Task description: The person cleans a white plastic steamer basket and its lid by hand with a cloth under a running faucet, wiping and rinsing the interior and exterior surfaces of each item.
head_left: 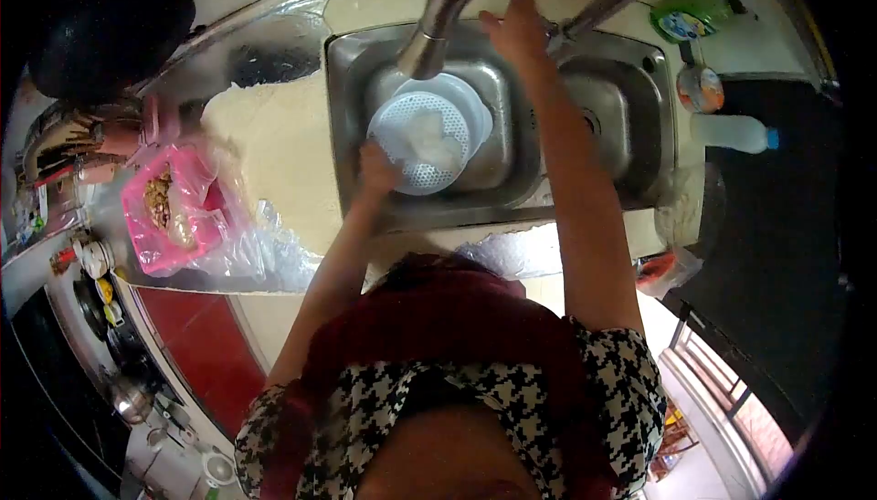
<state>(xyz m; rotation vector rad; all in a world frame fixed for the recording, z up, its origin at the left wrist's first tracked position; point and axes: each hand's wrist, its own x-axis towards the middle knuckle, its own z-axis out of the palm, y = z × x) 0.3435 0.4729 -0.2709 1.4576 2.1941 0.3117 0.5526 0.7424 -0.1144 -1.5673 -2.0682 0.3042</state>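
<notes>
A white perforated colander (pixel 420 178) is in the left sink basin, with something whitish and translucent (pixel 434 139) lying in it. My left hand (pixel 376 169) is at the colander's left rim, its fingers closed on the edge. Under and behind the colander shows a pale round bowl (pixel 480 116). My right hand (pixel 519 30) is stretched out at the faucet's base, fingers apart, with nothing visible in it. The curved metal faucet (pixel 443 11) hangs over the left basin, its spout just above the bowl.
To the left is a pink basket (pixel 137 217) with plastic bags and brown food. A green bottle (pixel 681 21), a white bottle with a blue cap (pixel 735 133) and an orange-labelled container (pixel 700 89) stand right of the right basin (pixel 607 107).
</notes>
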